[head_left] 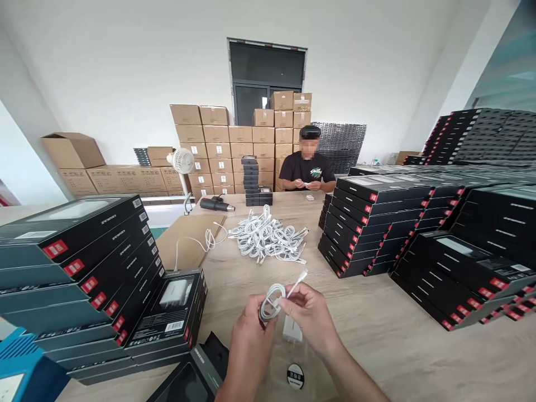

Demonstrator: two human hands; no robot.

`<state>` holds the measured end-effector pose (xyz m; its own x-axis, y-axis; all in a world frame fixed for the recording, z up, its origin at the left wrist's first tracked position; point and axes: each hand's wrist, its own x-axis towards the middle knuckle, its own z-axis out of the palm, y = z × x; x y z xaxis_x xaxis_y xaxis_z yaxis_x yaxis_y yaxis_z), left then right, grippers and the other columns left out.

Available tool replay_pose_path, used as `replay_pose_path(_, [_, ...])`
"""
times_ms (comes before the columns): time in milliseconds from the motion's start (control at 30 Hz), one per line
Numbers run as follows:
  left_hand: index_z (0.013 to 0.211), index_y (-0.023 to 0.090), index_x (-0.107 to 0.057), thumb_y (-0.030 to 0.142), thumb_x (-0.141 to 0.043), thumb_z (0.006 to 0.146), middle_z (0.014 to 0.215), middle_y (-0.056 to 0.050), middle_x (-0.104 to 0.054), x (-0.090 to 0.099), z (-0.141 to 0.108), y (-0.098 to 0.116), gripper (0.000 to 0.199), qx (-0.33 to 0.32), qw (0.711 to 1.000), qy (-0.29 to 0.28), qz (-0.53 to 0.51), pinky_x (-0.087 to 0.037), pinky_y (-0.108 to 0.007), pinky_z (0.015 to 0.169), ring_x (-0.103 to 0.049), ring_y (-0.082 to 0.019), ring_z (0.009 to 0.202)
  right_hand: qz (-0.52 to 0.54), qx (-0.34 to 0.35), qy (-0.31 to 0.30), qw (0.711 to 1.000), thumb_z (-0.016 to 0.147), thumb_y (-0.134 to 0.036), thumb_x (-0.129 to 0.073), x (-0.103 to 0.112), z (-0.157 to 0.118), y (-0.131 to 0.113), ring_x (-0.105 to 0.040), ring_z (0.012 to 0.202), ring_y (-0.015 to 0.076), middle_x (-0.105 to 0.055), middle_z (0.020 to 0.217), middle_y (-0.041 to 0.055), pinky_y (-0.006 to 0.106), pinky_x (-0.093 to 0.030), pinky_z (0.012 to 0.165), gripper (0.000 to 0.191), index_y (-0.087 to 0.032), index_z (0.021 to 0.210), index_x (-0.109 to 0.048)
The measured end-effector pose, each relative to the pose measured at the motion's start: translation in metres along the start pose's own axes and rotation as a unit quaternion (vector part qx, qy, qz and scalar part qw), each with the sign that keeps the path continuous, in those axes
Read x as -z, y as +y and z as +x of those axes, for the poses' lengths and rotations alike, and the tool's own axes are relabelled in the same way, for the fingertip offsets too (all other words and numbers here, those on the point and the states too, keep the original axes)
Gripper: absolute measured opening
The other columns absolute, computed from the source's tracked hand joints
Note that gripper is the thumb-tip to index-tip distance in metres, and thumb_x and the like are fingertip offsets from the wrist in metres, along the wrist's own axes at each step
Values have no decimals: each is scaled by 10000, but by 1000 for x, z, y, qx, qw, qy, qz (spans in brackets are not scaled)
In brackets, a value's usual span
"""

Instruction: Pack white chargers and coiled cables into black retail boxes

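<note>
A white cable (271, 301) sits wound into a small, tight coil just above the table, held between the left hand (251, 346) and the right hand (310, 315), with a short straight length ending in a slim white plug (302, 274) sticking up and to the right. In the head view, the left fingers (263, 306) curl closed around the coil's lower side, while the right thumb and fingers pinch the cable where it leaves the coil, gripping it firmly. The fingers hide part of the loops, so the cable's far end can't be made out. Just below the hands lies a white charger (292, 329), partly hidden behind them, on what seems to be a clear bag (304, 357) with a round black-and-white sticker (295, 376) — the bag's edges are hard to see. Farther up the wooden table (377, 312) is a heap of white cables (266, 237), and a loose cable (195, 243) lies on a cardboard sheet (186, 248). Stacks of black boxes (377, 223) rise on both sides, those at the left and right cut off by the frame. Across the table, a co-worker (307, 167) handles something small and white — too small to tell — before stacked cartons (213, 151).
</note>
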<state>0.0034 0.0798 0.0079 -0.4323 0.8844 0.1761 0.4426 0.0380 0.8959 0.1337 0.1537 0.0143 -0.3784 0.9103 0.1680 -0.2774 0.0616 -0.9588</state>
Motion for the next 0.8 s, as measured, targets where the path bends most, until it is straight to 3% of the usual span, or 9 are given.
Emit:
replay_pose_path(167, [1009, 203, -588, 373, -575, 875, 867, -55, -733, -1, -3, 8, 217, -41, 996, -56, -59, -497, -299, 675, -677, -210, 751, 18, -34, 23, 999, 675, -489, -829, -6, 2, 8, -632, 682, 195, -719, 722, 50, 288, -491, 623, 352, -172, 776, -715])
replay_pose_path(433, [894, 208, -605, 470, -470, 940, 796, -36, -656, 4, -2, 11, 299, -66, 996, -63, -23, -442, -293, 677, -588, -203, 732, -18, -9, 24, 1000, 739, -451, -766, -13, -1, 10, -580, 639, 165, -706, 727, 48, 253, -456, 548, 294, -170, 824, -774])
replay_pose_path(600, [901, 208, -578, 531, -426, 941, 604, 33, -548, 4, 0, 12, 359, -26, 993, -84, -75, -395, -262, 574, -518, -167, 574, -30, -5, 24, 999, 754, -427, -756, -15, -3, 9, -570, 613, 155, -700, 711, 42, 253, -462, 543, 294, -165, 885, -782])
replay_pose_path(700, [871, 214, -548, 509, -412, 942, 572, 38, -551, 4, 2, 9, 333, -16, 993, -91, -79, -393, -260, 558, -527, -166, 542, -16, -3, 32, 999, 732, -408, -771, -16, -3, 11, -574, 599, 150, -690, 688, 34, 251, -468, 544, 257, -166, 816, -763])
replay_pose_path(800, [844, 219, -545, 446, -430, 928, 590, 21, -583, 5, 4, 5, 267, -33, 997, -62, -20, -377, -263, 546, -528, -168, 527, -12, -1, 40, 999, 715, -392, -776, -17, -3, 12, -581, 597, 154, -685, 680, 32, 252, -462, 536, 229, -170, 754, -736])
